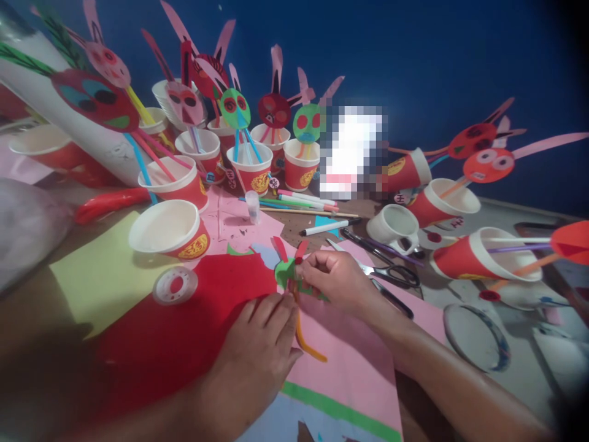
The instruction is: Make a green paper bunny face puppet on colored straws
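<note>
A green paper face (284,271) with two red ear strips lies in front of me, partly covered by my fingers. My right hand (338,279) is closed, pinching the right side of this face between thumb and fingers. Close beside it, my left hand (262,341) rests palm down with its fingers bent, the fingertips on the top of an orange straw (301,334) just below the face. The straw's lower end bends away to the right over pink paper (354,356). A red paper sheet (221,294) lies under and left of my left hand.
Red-and-white paper cups (251,169) with paper faces on straws line the back. Scissors (396,273), a cutter (391,299), a marker (329,227) and a white mug (393,227) lie to the right. A tape roll (175,284) sits left, another (478,337) right.
</note>
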`<state>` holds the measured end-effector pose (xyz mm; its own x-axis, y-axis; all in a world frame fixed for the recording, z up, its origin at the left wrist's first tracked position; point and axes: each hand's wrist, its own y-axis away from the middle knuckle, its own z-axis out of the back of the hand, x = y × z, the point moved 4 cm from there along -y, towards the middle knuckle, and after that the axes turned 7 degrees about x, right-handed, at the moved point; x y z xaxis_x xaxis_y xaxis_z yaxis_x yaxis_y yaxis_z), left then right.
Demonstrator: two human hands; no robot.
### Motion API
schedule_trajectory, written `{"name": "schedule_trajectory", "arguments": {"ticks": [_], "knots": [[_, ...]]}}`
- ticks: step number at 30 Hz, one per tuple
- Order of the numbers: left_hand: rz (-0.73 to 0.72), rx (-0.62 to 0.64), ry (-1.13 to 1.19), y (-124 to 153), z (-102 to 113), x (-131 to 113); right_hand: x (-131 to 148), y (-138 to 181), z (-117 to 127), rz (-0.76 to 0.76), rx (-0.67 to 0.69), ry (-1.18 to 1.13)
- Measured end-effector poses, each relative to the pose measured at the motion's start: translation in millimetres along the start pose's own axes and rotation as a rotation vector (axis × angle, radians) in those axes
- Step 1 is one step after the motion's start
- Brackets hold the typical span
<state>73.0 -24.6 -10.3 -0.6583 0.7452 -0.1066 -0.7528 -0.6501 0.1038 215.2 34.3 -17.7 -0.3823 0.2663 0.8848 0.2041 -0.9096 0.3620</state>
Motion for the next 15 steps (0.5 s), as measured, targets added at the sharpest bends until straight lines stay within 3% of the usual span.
{"name": "schedule_trajectory", "arguments": {"ticks": [8, 15], "knots": [[0.017, -0.067, -0.022, 2, -1, -1, 4, 3, -10, -0.027, -0.007, 0.257], [0.013, -0.044, -0.010, 4, -3, 0, 5, 3, -15, -0.011, -0.015, 0.315]]}}
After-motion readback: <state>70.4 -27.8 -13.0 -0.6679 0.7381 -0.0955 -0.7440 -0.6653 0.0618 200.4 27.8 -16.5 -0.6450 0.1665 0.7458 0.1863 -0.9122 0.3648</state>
